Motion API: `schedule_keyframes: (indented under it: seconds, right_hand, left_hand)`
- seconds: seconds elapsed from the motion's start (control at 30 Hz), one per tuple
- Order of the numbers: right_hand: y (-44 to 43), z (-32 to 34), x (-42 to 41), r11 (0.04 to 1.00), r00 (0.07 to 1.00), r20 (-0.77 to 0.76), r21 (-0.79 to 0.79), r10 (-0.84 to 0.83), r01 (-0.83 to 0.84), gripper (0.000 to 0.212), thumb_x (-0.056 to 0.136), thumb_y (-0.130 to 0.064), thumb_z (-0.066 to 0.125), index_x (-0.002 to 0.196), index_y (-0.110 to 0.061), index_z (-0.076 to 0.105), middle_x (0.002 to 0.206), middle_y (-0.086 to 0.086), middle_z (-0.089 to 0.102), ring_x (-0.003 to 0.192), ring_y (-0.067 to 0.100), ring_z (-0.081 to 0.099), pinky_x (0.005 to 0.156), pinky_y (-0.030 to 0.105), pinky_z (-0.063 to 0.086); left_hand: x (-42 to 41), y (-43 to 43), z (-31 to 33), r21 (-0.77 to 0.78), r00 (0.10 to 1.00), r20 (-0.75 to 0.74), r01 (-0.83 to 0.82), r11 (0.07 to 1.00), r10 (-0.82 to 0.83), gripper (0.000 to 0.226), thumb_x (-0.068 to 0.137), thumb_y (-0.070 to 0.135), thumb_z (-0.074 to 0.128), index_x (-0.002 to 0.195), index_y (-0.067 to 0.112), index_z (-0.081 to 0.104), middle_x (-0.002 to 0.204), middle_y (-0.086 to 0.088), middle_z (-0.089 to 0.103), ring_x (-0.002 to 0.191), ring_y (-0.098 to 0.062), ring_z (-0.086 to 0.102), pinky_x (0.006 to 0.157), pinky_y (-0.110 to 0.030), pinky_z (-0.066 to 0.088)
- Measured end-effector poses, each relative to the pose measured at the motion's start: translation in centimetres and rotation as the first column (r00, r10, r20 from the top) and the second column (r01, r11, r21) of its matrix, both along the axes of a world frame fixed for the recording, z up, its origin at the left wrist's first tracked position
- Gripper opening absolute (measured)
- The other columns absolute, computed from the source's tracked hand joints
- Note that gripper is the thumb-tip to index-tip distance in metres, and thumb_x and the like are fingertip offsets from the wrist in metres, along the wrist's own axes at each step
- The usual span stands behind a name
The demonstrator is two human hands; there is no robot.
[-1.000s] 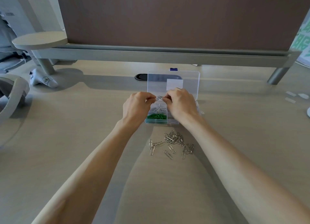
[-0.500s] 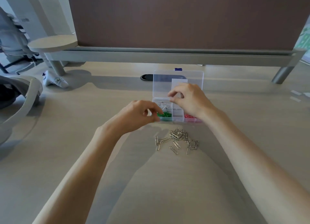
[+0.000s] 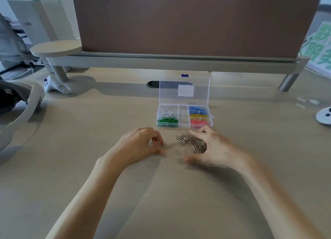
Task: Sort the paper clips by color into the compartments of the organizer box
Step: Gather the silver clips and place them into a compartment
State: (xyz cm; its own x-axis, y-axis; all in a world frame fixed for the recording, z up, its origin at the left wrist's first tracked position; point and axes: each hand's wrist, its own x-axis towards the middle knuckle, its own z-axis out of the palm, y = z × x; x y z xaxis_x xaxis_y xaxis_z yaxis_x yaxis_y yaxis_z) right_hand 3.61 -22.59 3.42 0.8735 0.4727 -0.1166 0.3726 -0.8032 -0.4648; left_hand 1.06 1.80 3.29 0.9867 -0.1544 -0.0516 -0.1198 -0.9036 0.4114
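left hand (image 3: 143, 145) pinching silver clips (image 3: 168, 146) for box (image 3: 184, 122) | right hand (image 3: 214, 150) spread wide, corralling pile (image 3: 188, 142) on counter (image 3: 161, 194), centre frame

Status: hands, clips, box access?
Left hand pinches a silver metal paper clip at the pile's left edge. Right hand cupped by silver clip pile, blurred, grip unclear. Clear plastic organizer box lid open, unobstructed.

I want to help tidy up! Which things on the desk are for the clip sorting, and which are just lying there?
For the job: organizer box, loose silver clips, sorted coloured clips, left hand, right hand.
Just lying about: white controller, grey headset, brown divider, round shelf.
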Motion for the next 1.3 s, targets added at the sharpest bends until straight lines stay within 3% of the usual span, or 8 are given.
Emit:
schedule_keyframes:
  seconds: [0.07,0.23,0.43,0.57,0.67,0.77,0.97,1.3]
  right_hand:
    - [-0.6,-0.4,-0.3,0.998,0.999,0.033,0.04,-0.044,0.043,0.109,0.054,-0.08,0.06,0.146,-0.027,0.036,0.115,-0.016,0.039,0.106,0.003,0.042,0.094,0.024,0.038]
    - [-1.5,-1.1,0.1,0.991,0.986,0.128,0.088,-0.11,0.099,0.047,0.075,-0.043,0.077,0.116,-0.024,0.067,0.091,-0.011,0.055,0.077,0.003,0.051,0.075,0.023,0.044]
    - [0.0,-2.2,-0.1,0.949,0.949,0.219,0.269,-0.228,0.166,0.016,0.078,-0.035,0.076,0.091,-0.025,0.075,0.084,-0.011,0.067,0.079,0.006,0.058,0.067,0.01,0.039]
    - [0.0,-2.0,-0.3,0.907,0.947,0.18,0.381,-0.266,0.182,0.034,0.076,-0.049,0.072,0.098,-0.024,0.074,0.084,-0.013,0.065,0.074,0.002,0.058,0.067,0.013,0.041]
    - [0.4,-1.9,-0.4,0.954,0.966,0.137,0.234,-0.221,0.185,0.086,0.053,-0.082,0.057,0.117,-0.026,0.066,0.096,-0.01,0.053,0.089,0.006,0.052,0.079,0.02,0.043]
    - [1.3,-2.2,-0.8,0.985,0.978,0.149,0.114,-0.149,0.133,0.112,0.043,-0.09,0.054,0.135,-0.027,0.052,0.109,-0.011,0.043,0.111,0.007,0.04,0.098,0.024,0.036]
    - [2.4,-3.2,0.0,0.977,0.963,0.219,0.179,-0.158,0.12,0.075,0.067,-0.069,0.068,0.129,-0.028,0.059,0.107,-0.008,0.049,0.106,0.01,0.047,0.088,0.02,0.034]
    - [3.2,-2.9,0.1,0.956,0.967,0.216,0.285,-0.133,0.068,0.021,0.087,-0.036,0.067,0.107,-0.032,0.073,0.088,0.0,0.059,0.083,0.015,0.054,0.069,0.026,0.039]
  left_hand:
    - [-0.1,-0.2,-0.3,-0.034,0.999,0.033,-0.022,0.999,0.023,0.02,0.076,0.05,0.072,0.09,0.038,0.066,0.087,0.021,0.058,0.083,-0.001,0.054,0.07,-0.024,0.045]
    - [-0.5,-2.1,-1.1,-0.103,0.985,0.149,-0.072,0.992,0.087,0.005,0.083,0.04,0.066,0.085,0.036,0.067,0.084,0.021,0.058,0.078,-0.002,0.05,0.065,-0.022,0.04]
    - [-0.5,-3.2,-2.2,-0.154,0.959,0.266,-0.058,0.986,0.098,0.009,0.086,0.045,0.064,0.087,0.036,0.068,0.088,0.023,0.059,0.071,0.008,0.049,0.063,-0.023,0.038]
    - [-0.3,-2.1,-1.6,-0.148,0.976,0.211,-0.022,0.989,0.053,0.031,0.076,0.064,0.063,0.098,0.042,0.064,0.092,0.027,0.06,0.078,0.014,0.046,0.063,-0.021,0.035]
    - [-0.4,-2.0,-1.5,-0.019,0.979,0.2,0.03,0.999,-0.026,0.056,0.067,0.073,0.065,0.114,0.044,0.059,0.103,0.025,0.057,0.094,0.008,0.043,0.072,-0.024,0.039]
    - [-0.1,-2.3,-2.2,-0.038,0.97,0.24,0.062,0.997,-0.051,0.047,0.077,0.059,0.066,0.119,0.039,0.063,0.106,0.02,0.056,0.107,0.0,0.043,0.079,-0.027,0.045]
    - [0.7,-2.2,-3.5,-0.224,0.95,0.313,0.067,0.972,0.007,0.018,0.084,0.033,0.07,0.101,0.033,0.072,0.088,0.023,0.056,0.096,-0.001,0.048,0.083,-0.024,0.044]
    - [2.0,-2.7,-3.2,-0.22,0.971,0.24,0.06,0.974,-0.006,0.03,0.085,0.042,0.066,0.114,0.038,0.068,0.094,0.015,0.056,0.1,-0.003,0.049,0.085,-0.025,0.043]
